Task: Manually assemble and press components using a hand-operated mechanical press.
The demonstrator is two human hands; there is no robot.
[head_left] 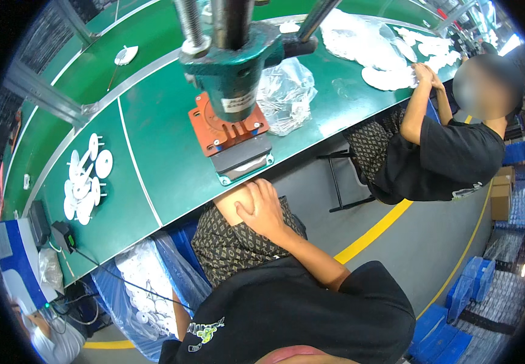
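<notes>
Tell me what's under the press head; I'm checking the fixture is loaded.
Under the press sits an orange plate on a grey block. Whether a part lies between is hidden. The right hand rests on the knee.

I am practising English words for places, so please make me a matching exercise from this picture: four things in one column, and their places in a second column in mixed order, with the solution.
Things
1. right hand
2. white discs
3. press
4. clear bag

Places
A. on the green table, far left
B. on the person's knee
C. on an orange plate in the middle of the table
D. on the table, just right of the press

Pairs: 1-B, 2-A, 3-C, 4-D
</notes>
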